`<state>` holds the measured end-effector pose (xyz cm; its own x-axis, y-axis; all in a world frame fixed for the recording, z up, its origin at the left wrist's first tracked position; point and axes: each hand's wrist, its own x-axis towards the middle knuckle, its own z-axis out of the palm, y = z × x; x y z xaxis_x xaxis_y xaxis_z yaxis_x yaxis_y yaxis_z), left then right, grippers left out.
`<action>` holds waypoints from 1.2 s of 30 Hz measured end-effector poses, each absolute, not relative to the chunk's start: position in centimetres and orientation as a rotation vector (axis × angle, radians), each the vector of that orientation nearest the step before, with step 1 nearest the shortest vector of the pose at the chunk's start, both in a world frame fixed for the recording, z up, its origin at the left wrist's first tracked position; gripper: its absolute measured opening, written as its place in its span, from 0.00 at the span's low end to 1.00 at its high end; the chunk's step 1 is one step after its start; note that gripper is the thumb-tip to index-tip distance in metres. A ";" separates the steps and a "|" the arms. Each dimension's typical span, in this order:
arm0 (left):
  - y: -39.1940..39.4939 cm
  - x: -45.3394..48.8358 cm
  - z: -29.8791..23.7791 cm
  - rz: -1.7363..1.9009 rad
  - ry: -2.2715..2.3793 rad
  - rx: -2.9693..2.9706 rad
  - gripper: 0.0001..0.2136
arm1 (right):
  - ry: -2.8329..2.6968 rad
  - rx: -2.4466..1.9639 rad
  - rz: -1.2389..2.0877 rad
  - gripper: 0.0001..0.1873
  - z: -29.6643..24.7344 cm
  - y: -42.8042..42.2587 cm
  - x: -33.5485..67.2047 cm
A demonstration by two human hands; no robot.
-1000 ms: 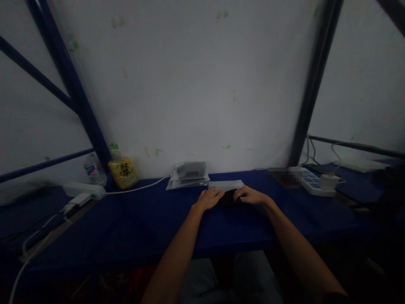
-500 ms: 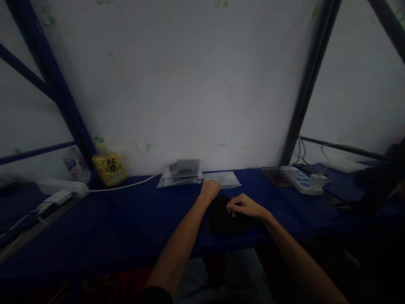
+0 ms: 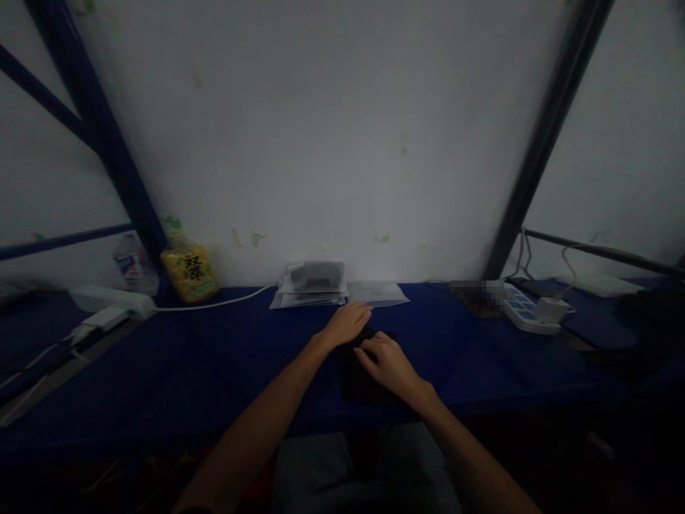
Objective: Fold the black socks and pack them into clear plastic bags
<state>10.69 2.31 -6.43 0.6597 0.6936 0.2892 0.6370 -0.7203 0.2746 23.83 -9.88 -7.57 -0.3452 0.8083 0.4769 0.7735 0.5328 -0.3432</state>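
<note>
Flat black cloth (image 3: 359, 380)
Dark, roughly rectangular piece lying on the blue table (image 3: 176, 371), just below frame centre, upper part hidden.

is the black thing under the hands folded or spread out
Cannot tell: the black item lies flat on the blue table under the right hand, but it is too dark to show folds.

Black cloth (image 3: 364, 378) on navy tabletop (image 3: 160, 371); yellow bottle (image 3: 188, 271), black characters; white power strip (image 3: 529, 319), blue switches.

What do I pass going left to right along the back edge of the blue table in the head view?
Plastic water bottle → yellow-labelled bottle → stack of clear plastic packets → flat clear plastic sleeve → white power strip
</note>
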 end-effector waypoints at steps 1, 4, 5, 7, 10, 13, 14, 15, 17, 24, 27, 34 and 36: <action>1.3 9.8 -6.3 0.600 1.118 2.663 0.22 | -2.109 -1.276 0.112 0.17 -7.7 -9.8 23.8; -1.8 7.2 -6.5 0.628 1.205 2.482 0.24 | -1.895 -1.230 0.271 0.17 -7.4 -9.9 24.1; -2.8 6.4 -6.6 0.605 1.195 2.473 0.24 | -1.816 -1.208 0.338 0.17 -7.1 -10.0 24.3; -4.6 4.7 -7.0 0.508 1.153 2.534 0.24 | -1.687 -1.168 0.471 0.19 -6.5 -10.4 25.1; -6.6 2.2 -7.2 0.345 1.175 2.649 0.25 | -1.543 -1.151 0.583 0.23 -6.0 -11.1 27.3; -7.6 -0.2 -7.0 0.263 1.238 2.649 0.23 | -1.469 -1.233 0.646 0.24 -6.6 -11.4 30.8; -7.8 -0.8 -6.8 0.260 1.251 2.645 0.23 | -1.498 -1.280 0.676 0.24 -7.0 -11.4 32.0; -8.0 -1.3 -6.6 0.281 1.265 2.649 0.23 | -1.544 -1.332 0.687 0.24 -7.5 -11.4 33.2; -8.7 -1.6 -6.1 0.372 1.273 2.683 0.21 | -1.634 -1.428 0.648 0.25 -8.4 -11.5 34.7; -11.4 0.6 -5.9 0.268 1.093 2.679 0.26 | -1.984 -1.169 0.174 0.16 -7.7 -14.5 29.3; -11.5 0.4 -6.6 0.236 1.084 2.694 0.29 | -2.365 -0.995 0.194 0.19 -7.3 -15.4 25.9; -11.7 -1.8 -6.6 0.223 1.096 2.691 0.31 | -2.212 -1.377 -0.027 0.21 -9.0 -13.8 27.3; -11.8 -2.1 -6.4 0.211 1.090 2.690 0.31 | -2.136 -1.500 -0.059 0.21 -9.4 -13.4 29.2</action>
<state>-2.07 -11.81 -6.45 0.7130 0.6997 0.0459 0.6664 -0.6965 0.2660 29.25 -13.36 -9.42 -0.2478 0.8639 0.4384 0.8868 0.3845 -0.2565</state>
